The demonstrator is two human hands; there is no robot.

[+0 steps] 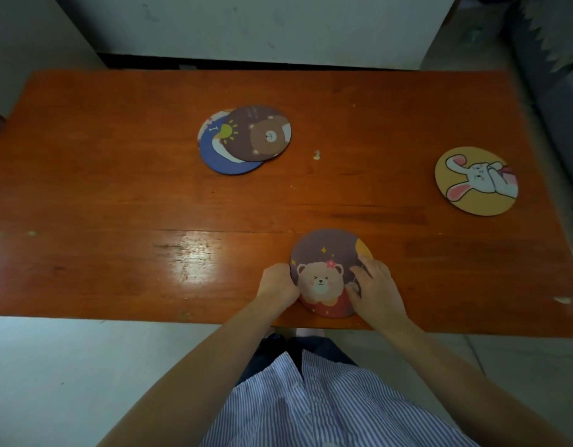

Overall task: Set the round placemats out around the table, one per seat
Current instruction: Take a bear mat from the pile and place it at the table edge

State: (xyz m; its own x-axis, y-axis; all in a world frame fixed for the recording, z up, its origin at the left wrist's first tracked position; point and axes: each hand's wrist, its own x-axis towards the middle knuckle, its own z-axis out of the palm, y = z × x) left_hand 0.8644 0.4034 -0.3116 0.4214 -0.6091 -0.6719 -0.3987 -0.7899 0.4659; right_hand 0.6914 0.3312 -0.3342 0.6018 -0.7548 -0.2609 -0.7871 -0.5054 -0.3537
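Observation:
A round placemat with a pink-cheeked bear (323,269) lies flat at the near edge of the orange wooden table (117,195). My left hand (277,285) is curled against its left rim. My right hand (373,290) rests on its right side, fingers spread over the mat. Farther back, a brown bear placemat (262,135) lies partly on top of a blue placemat (220,156). A yellow rabbit placemat (475,182) sits alone near the table's right end.
A small pale scrap (316,154) lies mid-table. A white wall (246,27) runs behind the far edge. Grey furniture (556,75) stands to the right of the table. Pale floor shows on the near left.

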